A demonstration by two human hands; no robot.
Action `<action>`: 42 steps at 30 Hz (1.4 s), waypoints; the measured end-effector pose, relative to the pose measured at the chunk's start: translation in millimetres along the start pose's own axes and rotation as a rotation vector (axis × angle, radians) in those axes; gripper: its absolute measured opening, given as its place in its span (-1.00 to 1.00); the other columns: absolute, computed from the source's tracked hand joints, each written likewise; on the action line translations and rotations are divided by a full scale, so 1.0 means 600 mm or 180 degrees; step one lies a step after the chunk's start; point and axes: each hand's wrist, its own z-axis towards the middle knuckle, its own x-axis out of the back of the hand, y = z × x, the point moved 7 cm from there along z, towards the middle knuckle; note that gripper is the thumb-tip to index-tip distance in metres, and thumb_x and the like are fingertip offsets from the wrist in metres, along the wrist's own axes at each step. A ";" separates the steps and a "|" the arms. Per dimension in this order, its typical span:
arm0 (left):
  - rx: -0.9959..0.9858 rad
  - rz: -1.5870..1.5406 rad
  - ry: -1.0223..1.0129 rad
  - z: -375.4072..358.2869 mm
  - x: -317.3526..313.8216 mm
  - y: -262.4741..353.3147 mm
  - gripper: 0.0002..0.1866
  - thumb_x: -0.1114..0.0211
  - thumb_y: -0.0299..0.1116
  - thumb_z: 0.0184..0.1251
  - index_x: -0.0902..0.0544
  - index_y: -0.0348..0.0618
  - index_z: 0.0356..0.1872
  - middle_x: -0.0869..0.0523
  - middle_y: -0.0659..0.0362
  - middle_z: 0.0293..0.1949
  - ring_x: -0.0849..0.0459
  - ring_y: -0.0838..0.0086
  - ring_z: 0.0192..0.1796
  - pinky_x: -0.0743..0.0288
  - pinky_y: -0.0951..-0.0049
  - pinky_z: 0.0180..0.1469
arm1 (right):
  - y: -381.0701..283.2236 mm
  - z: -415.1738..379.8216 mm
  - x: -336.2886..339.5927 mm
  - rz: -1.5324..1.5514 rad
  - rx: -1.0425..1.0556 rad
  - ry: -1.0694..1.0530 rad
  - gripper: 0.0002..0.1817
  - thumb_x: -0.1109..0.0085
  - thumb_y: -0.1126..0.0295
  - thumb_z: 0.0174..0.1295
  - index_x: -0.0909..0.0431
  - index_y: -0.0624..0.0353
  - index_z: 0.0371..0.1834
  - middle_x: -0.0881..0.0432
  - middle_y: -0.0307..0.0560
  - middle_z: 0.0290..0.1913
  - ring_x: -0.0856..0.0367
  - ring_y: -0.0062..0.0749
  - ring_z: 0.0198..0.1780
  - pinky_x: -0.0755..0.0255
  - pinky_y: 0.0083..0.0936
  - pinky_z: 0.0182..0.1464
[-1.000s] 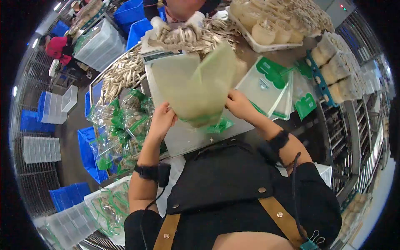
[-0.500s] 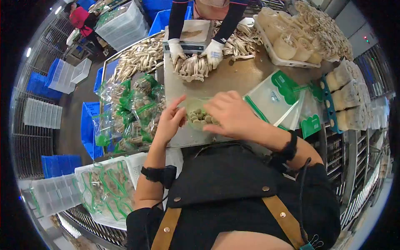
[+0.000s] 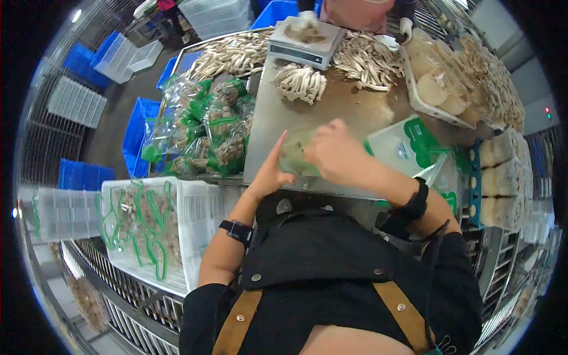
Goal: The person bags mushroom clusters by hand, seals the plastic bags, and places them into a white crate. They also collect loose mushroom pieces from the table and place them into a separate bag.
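Between my two hands, at the near edge of the metal table, lies a clear plastic bag [image 3: 294, 155] with round mushroom caps showing dimly inside. My left hand [image 3: 269, 176] is at the bag's left side, fingers stretched upward and thumb apart. Over the bag's right side is my right hand [image 3: 336, 149], smeared by motion, so its finger grip cannot be made out. To its right lie flat packing bags [image 3: 402, 145] with green print. A bunch of long-stemmed mushrooms [image 3: 300, 83] rests beyond my hands.
Across the table, a co-worker's gloved hand [image 3: 303, 26] is at the scale [image 3: 302, 52]. Filled mushroom bags [image 3: 216, 127] are piled on the left. A white crate [image 3: 186, 207] of bagged mushrooms stands below them. A tray [image 3: 441, 112] of wrapped mushroom blocks is at right.
The view has shifted. The co-worker's gloved hands have left the mushroom bunch; one is now at the scale, the other farther right. My right hand has moved over the bag, covering more of it.
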 end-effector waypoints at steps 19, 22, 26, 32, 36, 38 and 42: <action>0.0338 -0.1040 0.1645 -0.199 0.298 0.164 -0.71 0.03 -0.25 0.41 -0.60 -0.18 -0.14 -0.57 0.16 0.05 -0.49 0.45 0.01 -0.34 0.43 0.09 | 0.045 -0.290 0.284 -0.1176 -0.1127 0.4994 -0.56 0.07 0.43 0.23 -0.29 0.25 0.20 -0.49 0.18 0.07 -0.48 -0.14 0.12 -0.27 -0.25 0.22; -0.0423 0.0835 0.3463 -0.407 0.452 0.357 -0.55 -0.01 -0.21 0.35 -0.39 -0.28 0.16 -0.51 -0.05 0.11 -0.44 0.21 0.19 -0.28 0.26 0.25 | 0.077 -0.211 0.103 -0.0780 -0.1040 0.3416 -0.49 0.09 0.44 0.24 -0.21 0.26 0.29 -0.46 0.25 0.11 -0.47 -0.11 0.14 -0.29 -0.26 0.22; -0.1037 -0.0655 0.4821 -0.648 0.595 0.403 -0.55 -0.02 -0.08 0.32 -0.45 -0.23 0.03 -0.53 -0.05 0.06 -0.59 0.20 -0.03 -0.51 0.20 0.04 | 0.027 0.010 -0.274 -0.0659 -0.1487 -0.1949 -0.27 0.08 0.50 0.20 0.14 0.12 0.45 -0.46 0.18 -0.03 -0.49 -0.13 -0.09 -0.36 -0.22 -0.09; 0.2272 -0.1045 0.4246 -0.813 0.615 0.162 -0.60 -0.08 -0.02 0.31 -0.58 -0.19 -0.18 -0.61 0.18 -0.28 -0.56 0.51 -0.20 -0.49 0.52 -0.27 | 0.072 -0.065 -0.524 0.0656 -0.1530 -0.1252 -0.16 -0.07 0.35 0.15 0.17 -0.04 0.47 -0.63 0.16 -0.28 -0.63 -0.07 -0.29 -0.46 -0.23 -0.26; 0.2247 0.0140 0.3740 -0.799 0.592 0.093 -0.68 -0.10 -0.22 0.28 -0.60 -0.30 -0.19 -0.66 0.08 -0.18 -0.60 0.44 -0.27 -0.51 0.48 -0.26 | 0.134 -0.077 -0.508 0.2413 -0.2840 -0.0860 -0.27 -0.07 0.05 0.22 -0.09 0.15 0.39 -0.53 0.26 -0.01 -0.50 0.03 0.03 -0.35 -0.23 0.03; 0.1597 -0.1079 0.4259 -0.805 0.573 0.058 -0.70 -0.10 -0.25 0.27 -0.63 -0.31 -0.24 -0.66 0.03 -0.16 -0.62 0.36 -0.22 -0.53 0.43 -0.24 | 0.151 -0.058 -0.472 0.1814 -0.2964 -0.0166 -0.25 -0.07 -0.07 0.18 -0.21 0.21 0.33 -0.48 0.29 0.06 -0.42 0.04 0.14 -0.26 -0.24 0.19; 0.2044 0.0674 0.3743 -0.819 0.597 0.070 -0.70 -0.02 -0.27 0.31 -0.60 -0.29 -0.18 -0.66 -0.01 -0.13 -0.64 0.35 -0.19 -0.53 0.40 -0.21 | 0.112 -0.039 -0.468 0.0981 -0.3386 -0.0234 -0.26 -0.08 -0.12 0.13 -0.25 0.02 0.32 -0.25 0.18 0.29 -0.22 0.07 0.29 -0.12 -0.16 0.29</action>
